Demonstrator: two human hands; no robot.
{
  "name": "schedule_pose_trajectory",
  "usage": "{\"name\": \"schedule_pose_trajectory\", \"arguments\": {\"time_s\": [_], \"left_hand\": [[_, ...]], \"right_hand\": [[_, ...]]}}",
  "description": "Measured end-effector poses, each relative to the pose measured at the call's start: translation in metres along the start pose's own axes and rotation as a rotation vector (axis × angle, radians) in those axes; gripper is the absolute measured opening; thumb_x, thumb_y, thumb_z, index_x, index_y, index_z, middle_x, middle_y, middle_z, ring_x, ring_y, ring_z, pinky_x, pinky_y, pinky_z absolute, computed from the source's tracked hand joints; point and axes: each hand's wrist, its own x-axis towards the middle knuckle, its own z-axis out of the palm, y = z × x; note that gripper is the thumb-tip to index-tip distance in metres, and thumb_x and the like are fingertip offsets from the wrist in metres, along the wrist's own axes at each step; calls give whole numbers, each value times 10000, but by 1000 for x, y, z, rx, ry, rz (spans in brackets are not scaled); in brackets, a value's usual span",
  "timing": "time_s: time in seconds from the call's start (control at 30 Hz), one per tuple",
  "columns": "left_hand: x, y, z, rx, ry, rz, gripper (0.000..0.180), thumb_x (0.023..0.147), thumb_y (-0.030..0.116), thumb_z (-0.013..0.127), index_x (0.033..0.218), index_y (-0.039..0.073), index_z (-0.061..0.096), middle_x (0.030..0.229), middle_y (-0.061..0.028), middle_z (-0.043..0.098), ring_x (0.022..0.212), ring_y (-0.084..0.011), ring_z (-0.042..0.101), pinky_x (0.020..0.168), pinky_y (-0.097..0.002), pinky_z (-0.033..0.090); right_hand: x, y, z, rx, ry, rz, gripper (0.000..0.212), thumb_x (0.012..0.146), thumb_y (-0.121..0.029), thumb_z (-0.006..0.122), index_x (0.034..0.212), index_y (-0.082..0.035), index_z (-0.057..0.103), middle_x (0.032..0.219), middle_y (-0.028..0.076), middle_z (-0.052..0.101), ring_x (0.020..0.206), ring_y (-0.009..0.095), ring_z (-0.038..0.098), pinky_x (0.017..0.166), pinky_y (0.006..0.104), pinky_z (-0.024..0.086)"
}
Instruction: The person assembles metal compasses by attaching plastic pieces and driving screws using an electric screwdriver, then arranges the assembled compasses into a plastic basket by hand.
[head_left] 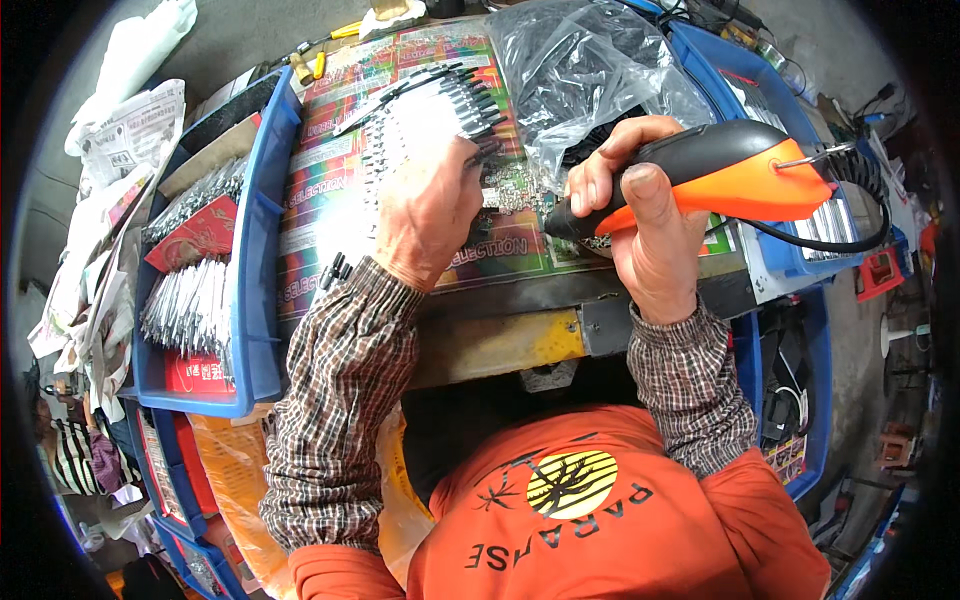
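My right hand [655,225] is wrapped round an orange and black electric screwdriver [725,170]. A metal hanging loop and a black cord come off its right end, and its dark nose points left, low over the mat. Across from it, my left hand [430,215] is closed, its fingers curled round something dark that I cannot make out. Just beyond the left hand lies a row of thin rods with black ends [478,100], partly washed out by glare. Small metal parts [512,190] are scattered between both hands. Several short black pieces [336,270] rest beside my left wrist.
A colourful printed mat [310,235] covers the bench. A clear plastic bag [590,60] lies at the back. To the left, a blue bin [262,260] holds bundles of thin metal pieces; another blue bin [710,60] stands at the right. Yellow-handled tools [345,31] lie at the far edge.
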Motion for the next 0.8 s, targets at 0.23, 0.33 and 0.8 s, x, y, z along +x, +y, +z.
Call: {"name": "schedule_pose_trajectory", "arguments": {"time_s": [0.23,0.33,0.8], "left_hand": [[-5,17,-14,-159,33,-216,134,761,35,590,883,45,536,631,-118,531,561,-245,540,532,-322,424],[-13,21,-17,-213,12,-304,127,761,45,597,881,39,556,617,-112,533,547,-220,536,529,-311,423],[-47,44,-19,-414,-133,-618,149,831,59,555,962,-1,593,680,-6,598,553,-35,484,506,-177,405]], "right_hand": [[3,5,0,-85,43,22,344,742,-241,723,920,-39,509,728,4,547,619,74,562,501,160,422],[4,10,2,-66,39,-12,338,737,-218,728,923,-39,510,726,2,546,621,71,565,493,152,421],[1,12,-2,-52,59,-47,281,745,-143,714,915,-36,517,748,17,558,617,83,573,483,160,421]]}}
